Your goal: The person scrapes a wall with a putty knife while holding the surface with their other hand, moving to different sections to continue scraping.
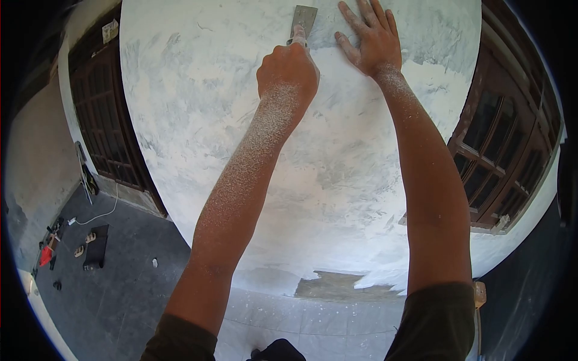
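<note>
Head view: left hand (289, 71) grips scraper (305, 18) at whitish wall (343, 162).

Scraper (307, 18) before wall (355, 156), window (490, 138) at right

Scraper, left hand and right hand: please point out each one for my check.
Scraper (307, 15): head view, on its flat blade.
Left hand (288, 69): head view, on the back of the hand.
Right hand (379, 47): head view, on the back of the hand.
</note>
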A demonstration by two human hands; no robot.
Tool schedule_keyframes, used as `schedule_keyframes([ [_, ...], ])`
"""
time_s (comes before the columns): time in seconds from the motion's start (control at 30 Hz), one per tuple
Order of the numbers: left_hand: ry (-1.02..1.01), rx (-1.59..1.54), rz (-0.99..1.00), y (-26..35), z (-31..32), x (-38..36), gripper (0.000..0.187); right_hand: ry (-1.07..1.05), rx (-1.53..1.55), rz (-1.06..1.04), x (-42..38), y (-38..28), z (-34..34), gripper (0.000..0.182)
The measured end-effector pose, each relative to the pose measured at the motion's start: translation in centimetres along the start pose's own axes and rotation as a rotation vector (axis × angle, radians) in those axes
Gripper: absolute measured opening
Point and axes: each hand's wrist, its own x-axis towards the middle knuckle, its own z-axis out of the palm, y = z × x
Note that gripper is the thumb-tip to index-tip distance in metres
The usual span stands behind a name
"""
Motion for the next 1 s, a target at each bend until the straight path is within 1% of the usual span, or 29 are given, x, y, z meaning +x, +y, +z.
schedule_keyframes([
  [0.17, -0.028, 0.018, 0.008, -0.4, 0.3, -1.2, 0.027, -0.008, -0.013, -0.001, -0.2, -0.2, -0.1, 0.067],
  [0.23, -0.02, 0.014, 0.015, -0.4, 0.2, 0.1, 0.027, 0.014, -0.021, 0.0, 0.0, 0.0, -0.1, 0.067],
  [0.33, -0.016, 0.009, 0.016, -0.3, 0.3, 0.4, 0.026, -0.009, -0.03, 0.001, 0.0, 0.0, -0.1, 0.067],
  [0.5, -0.029, 0.011, 0.009, -0.8, 1.2, -1.7, 0.024, 0.005, -0.026, -0.006, -0.1, 0.0, -0.1, 0.067],
  [0.53, -0.063, 0.012, -0.007, -0.9, 1.2, -1.5, 0.031, 0.006, -0.027, -0.01, -0.1, -0.1, 0.1, 0.067],
  [0.57, -0.095, 0.012, -0.02, -0.9, 1.2, -1.3, 0.048, 0.008, -0.03, -0.01, -0.1, 0.0, 0.2, 0.067],
  [0.6, -0.091, 0.01, -0.019, -0.7, 0.7, -0.7, 0.048, 0.009, -0.034, -0.009, -0.1, 0.0, 0.2, 0.067],
  [0.63, -0.072, 0.007, 0.001, -0.4, 0.1, 0.0, 0.035, 0.009, -0.036, -0.011, -0.1, 0.0, 0.1, 0.067],
  [0.67, -0.053, 0.003, 0.019, -0.1, -0.3, 0.4, 0.028, 0.002, -0.022, -0.011, -0.2, 0.0, 0.0, 0.067],
  [0.8, -0.083, 0.023, -0.005, 0.0, -0.3, -0.4, 0.029, 0.023, -0.01, -0.015, -0.2, 0.1, 0.1, 0.068],
  [0.87, -0.048, 0.019, -0.014, -0.3, 0.5, -1.4, 0.028, 0.028, -0.011, -0.019, -0.2, 0.1, 0.3, 0.068],
  [1.0, -0.033, 0.006, -0.004, 0.0, -0.2, -0.2, 0.028, 0.02, -0.021, -0.013, -0.2, 0.0, 0.1, 0.068],
])
